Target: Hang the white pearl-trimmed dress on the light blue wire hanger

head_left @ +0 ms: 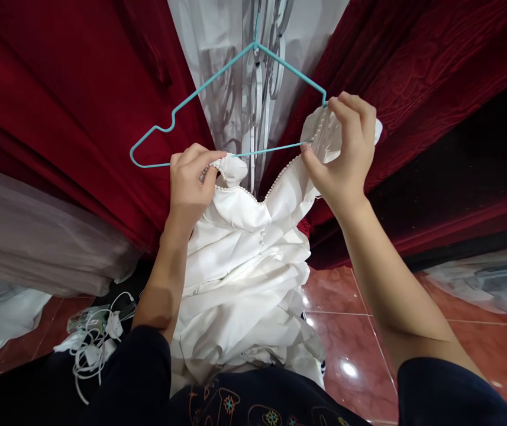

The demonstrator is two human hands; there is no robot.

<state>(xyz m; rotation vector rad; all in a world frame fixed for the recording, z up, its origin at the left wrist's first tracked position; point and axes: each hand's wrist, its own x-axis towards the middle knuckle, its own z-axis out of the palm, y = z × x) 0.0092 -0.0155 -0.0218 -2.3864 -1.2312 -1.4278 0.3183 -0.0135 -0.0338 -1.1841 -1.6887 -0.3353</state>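
A white dress (239, 260) with a pearl-trimmed neckline and small buttons down its front hangs before me. Above its neckline is a light-blue hanger (218, 76), its hook up near the top of the view. My left hand (193, 180) pinches the left shoulder strap by the pearl edge, beside the hanger's lower bar. My right hand (351, 151) grips the right strap, which is over the hanger's right end, thumb at the lower bar and fingers near the notch. The hanger's left end sticks out past my left hand, with no strap over it.
Dark red curtains (80, 89) hang on both sides, with white fabric and metal scrollwork (257, 94) between them. Pale cloth (35, 225) hangs at left. A tangle of white cables (96, 349) lies at lower left. Red tiles (346, 331) cover the floor.
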